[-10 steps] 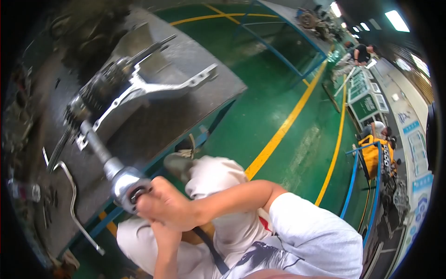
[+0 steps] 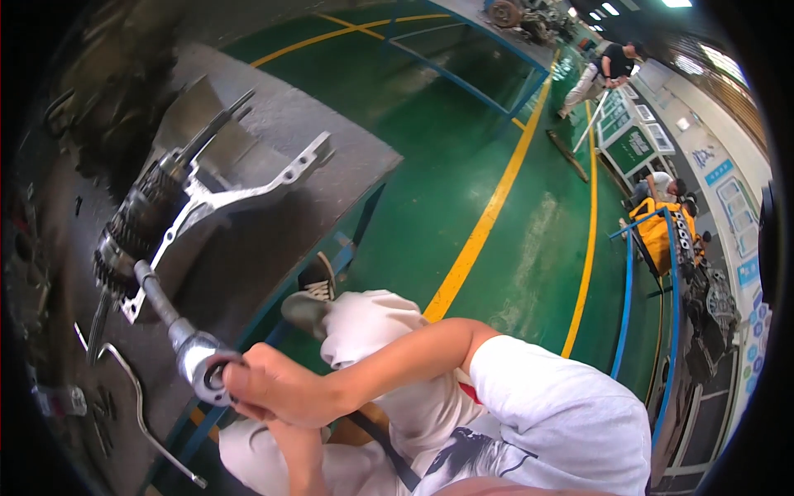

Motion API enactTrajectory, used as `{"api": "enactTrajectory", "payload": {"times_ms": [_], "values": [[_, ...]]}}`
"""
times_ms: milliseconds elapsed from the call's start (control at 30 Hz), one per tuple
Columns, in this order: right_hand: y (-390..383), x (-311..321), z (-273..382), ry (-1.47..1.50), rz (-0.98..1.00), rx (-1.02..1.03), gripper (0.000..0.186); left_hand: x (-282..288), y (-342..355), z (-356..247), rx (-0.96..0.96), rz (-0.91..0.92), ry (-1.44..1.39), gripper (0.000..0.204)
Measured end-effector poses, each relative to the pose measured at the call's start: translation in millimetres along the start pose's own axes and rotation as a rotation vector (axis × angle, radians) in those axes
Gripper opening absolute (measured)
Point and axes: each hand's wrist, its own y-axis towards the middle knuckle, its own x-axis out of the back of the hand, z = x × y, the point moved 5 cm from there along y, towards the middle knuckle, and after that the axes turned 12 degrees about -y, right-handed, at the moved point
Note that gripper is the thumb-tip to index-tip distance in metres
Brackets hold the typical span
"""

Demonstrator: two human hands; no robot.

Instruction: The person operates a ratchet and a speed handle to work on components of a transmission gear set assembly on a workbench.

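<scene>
My right hand (image 2: pixel 285 384) is closed round a chrome ratchet wrench (image 2: pixel 201 360), its thumb by the round head. My left hand (image 2: pixel 289 431) comes up beneath the right one; its fingers are mostly hidden there. From the ratchet head a long extension bar (image 2: pixel 162 304) reaches to the gear stack (image 2: pixel 132 227) of a gearbox, meeting it near the lowest gear; whether it is seated on a fastener I cannot make out. Beside the gears runs a silver housing flange (image 2: pixel 240 194). The assembly lies on a dark metal-topped workbench (image 2: pixel 331 194).
A bent metal rod (image 2: pixel 132 376) lies at the bench's left, its end past the edge, near a clear plastic bottle (image 2: pixel 70 401). Dark machine parts (image 2: pixel 107 99) fill the far left. Blue frames (image 2: pixel 463 70) stand on the green floor (image 2: pixel 430 223). People (image 2: pixel 616 66) work farther off.
The whole view has shifted, so bench and gearbox sit farther left and lower. The ratchet wrench and both hands appear slightly lower and to the left, the right hand keeping its grip.
</scene>
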Motion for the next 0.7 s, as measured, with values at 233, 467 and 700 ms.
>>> {"api": "enactTrajectory", "payload": {"times_ms": [233, 467, 700], "values": [[-3.0, 0.4, 18.2, -0.065, 0.043, 0.195, 0.067, -7.0, -15.9, -50.1, -0.257, -0.213, -0.012, 0.034], [-7.5, -12.4, 42.0, -0.007, 0.215, 0.539, 0.071, -2.8, -18.2, -72.0, -0.511, -0.191, 0.164, 0.03], [-11.4, -18.2, 30.3, 0.361, 0.524, 0.009, 0.092, 0.1, -21.9, -80.9, -0.619, -0.099, 0.359, 0.026]]}}
